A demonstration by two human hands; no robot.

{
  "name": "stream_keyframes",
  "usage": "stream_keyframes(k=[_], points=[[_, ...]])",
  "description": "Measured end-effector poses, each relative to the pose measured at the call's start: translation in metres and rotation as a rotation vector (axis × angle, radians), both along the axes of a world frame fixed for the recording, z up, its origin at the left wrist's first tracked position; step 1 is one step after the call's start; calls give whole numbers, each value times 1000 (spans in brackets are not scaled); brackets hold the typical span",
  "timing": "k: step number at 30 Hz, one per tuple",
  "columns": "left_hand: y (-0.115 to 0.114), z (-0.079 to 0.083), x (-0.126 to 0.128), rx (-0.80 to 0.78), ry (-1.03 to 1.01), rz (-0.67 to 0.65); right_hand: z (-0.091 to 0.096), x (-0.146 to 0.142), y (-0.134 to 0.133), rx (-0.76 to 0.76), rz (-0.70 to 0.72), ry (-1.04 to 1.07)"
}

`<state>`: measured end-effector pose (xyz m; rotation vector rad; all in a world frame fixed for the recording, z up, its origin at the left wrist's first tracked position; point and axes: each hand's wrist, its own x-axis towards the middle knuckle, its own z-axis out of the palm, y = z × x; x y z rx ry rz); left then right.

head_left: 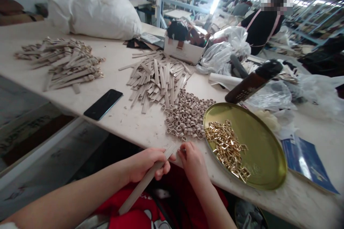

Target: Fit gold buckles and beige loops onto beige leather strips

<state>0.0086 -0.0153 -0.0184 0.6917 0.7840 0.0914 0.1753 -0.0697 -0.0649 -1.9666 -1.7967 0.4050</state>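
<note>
My left hand (152, 164) is closed around a flat beige-grey strap (143, 185), whose long end hangs down toward my lap. Close to the strap's upper end, my right hand (192, 162) has thumb and fingertips pinched together; what they grip, if anything, is too small to name. Just beyond both hands lies a heap of small beige loops (188, 114). Gold-coloured buckles (227, 146) are piled in a round gold tray (264, 152) to the right of my right hand. Behind the loops is a pile of loose straps (158, 78).
A phone (103, 104) lies near the table's front edge. Farther left is a pile of straps with metal fittings (70, 62), before a big white sack (91, 5). A dark brown bottle (251, 84), plastic bags (223, 52), a white box (184, 50) and a blue packet (309, 162) stand around the tray.
</note>
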Motion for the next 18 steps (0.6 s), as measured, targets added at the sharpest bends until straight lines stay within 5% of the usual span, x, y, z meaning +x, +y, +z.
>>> stream_keyframes(k=[4,10,13,18], points=[[-6,4,0,113,63,-54,1,-1,-2,9,3,2],[-13,-8,-3,534,171,-152,3,0,-7,10,-54,138],[-15,-10,-3,716,197,-210,6,2,-12,6,-143,471],[-24,-1,4,877,214,-205,11,-2,-24,-114,-284,1356]])
